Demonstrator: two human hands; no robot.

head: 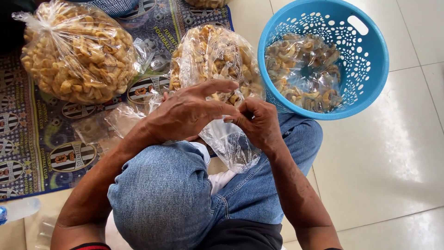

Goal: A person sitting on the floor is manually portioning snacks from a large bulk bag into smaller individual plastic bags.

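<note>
Both hands meet over the knee on a small clear plastic bag (229, 143), which hangs down from the fingers. The right hand (259, 122) pinches its mouth; the left hand (185, 113), fingers partly extended, grips the same edge from the other side, equally near.

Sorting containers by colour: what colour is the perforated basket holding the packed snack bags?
Bright blue basket, clearest in the head view.

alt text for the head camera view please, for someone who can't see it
Seen from above, a seated person's left hand and right hand pinch an empty clear plastic bag over denim-clad knees. Tied snack bags lie on a patterned mat, beside a blue basket.
</note>
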